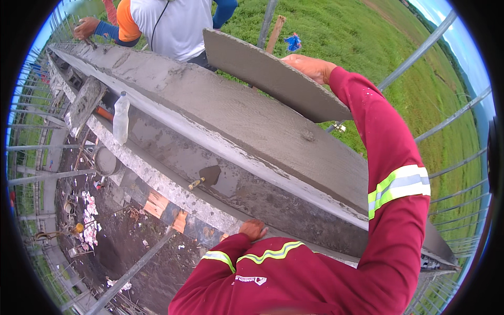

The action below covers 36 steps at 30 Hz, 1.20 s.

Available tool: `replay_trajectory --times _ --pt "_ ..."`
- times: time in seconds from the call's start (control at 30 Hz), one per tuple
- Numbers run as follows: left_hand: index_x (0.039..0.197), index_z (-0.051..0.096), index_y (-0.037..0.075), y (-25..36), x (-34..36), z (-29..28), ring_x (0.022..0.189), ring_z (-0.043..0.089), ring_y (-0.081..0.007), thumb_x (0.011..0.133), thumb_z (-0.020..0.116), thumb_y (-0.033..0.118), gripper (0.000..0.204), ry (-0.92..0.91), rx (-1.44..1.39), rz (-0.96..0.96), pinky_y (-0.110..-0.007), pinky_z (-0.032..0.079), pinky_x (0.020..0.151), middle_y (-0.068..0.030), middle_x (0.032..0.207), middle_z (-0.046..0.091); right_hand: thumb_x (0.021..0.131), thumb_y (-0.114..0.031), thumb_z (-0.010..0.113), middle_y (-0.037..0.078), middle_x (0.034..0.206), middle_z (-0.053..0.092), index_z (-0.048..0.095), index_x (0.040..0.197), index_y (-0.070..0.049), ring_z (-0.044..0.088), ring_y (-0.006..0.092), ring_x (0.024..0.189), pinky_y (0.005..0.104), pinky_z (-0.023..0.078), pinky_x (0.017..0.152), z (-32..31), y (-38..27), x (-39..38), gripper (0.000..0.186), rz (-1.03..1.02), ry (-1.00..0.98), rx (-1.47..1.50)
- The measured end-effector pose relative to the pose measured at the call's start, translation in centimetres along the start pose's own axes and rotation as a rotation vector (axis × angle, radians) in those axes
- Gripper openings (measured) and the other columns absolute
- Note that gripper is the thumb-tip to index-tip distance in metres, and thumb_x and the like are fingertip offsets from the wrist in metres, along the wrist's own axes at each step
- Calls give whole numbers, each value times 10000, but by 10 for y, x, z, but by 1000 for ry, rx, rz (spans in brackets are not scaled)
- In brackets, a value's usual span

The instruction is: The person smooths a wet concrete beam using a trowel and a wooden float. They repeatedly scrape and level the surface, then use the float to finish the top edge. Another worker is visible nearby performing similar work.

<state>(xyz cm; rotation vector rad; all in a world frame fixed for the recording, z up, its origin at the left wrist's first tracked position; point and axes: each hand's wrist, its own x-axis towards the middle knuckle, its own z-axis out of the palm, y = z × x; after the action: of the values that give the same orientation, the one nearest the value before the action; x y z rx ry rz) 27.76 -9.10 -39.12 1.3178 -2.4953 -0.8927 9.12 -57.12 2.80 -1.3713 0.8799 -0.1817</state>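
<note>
A flat grey board (pixel 273 76) is held tilted between 12 and 1 o'clock, over the far side of a wall top coated in wet-looking mortar (pixel 226 107). At 1 o'clock it is borne by the right hand (pixel 311 67), whose grip is clamped on the board's far edge; the fingers behind are hidden. Whether the mortar is touched by the board's lower edge cannot be told.

At 6 o'clock the left hand (pixel 253 229) is set at the near ledge (pixel 168 190); its fingers are partly hidden, and whether its grip is apart or together cannot be told.

Between ledge and mortar a trough (pixel 173 144) is enclosed, in which a trowel (pixel 211 175) is laid at 8 o'clock. A clear bottle (pixel 121 119) is seen between 9 and 10 o'clock, and a bucket (pixel 106 161) at 9. At 11 o'clock the far side is occupied by a co-worker (pixel 173 26).

The step in hand is judged to be the positioning of the board by the mortar. For the next move, a firm grip and a controlled tilt appear to be required, so that the mortar is not gouged and the co-worker is not struck.
</note>
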Motion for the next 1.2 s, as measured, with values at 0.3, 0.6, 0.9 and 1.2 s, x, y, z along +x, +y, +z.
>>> replay_trajectory --times 0.3,0.6,0.9,1.2 --pt "873 688 59 2 0 -4 901 678 -334 972 540 447 427 -40 -3 -7 -441 518 842 -162 910 705 1047 -369 552 -9 1078 687 660 1208 -30 618 33 893 260 556 718 17 49 26 391 142 117 -25" --pt "906 695 66 1 3 -4 949 677 -333 975 533 451 424 -43 -19 -11 -443 507 883 -147 940 711 1053 -446 523 40 1216 678 659 1269 -20 607 131 1070 351 526 908 -11 186 -89 496 384 -28 -28" --pt "999 712 70 -3 0 3 1012 672 -332 991 518 468 443 -77 -15 19 -451 508 903 -148 1033 715 1013 -537 559 -65 605 427 617 1080 -37 398 39 450 226 383 442 -26 72 -264 507 352 722 -376" --pt "1234 616 -6 94 29 -231 785 682 -283 1036 542 292 366 724 -558 34 -356 535 704 -177 914 684 1049 -275 544 -8 807 516 487 1341 5 471 46 621 200 408 575 191 -36 -299 409 -557 1002 -190"
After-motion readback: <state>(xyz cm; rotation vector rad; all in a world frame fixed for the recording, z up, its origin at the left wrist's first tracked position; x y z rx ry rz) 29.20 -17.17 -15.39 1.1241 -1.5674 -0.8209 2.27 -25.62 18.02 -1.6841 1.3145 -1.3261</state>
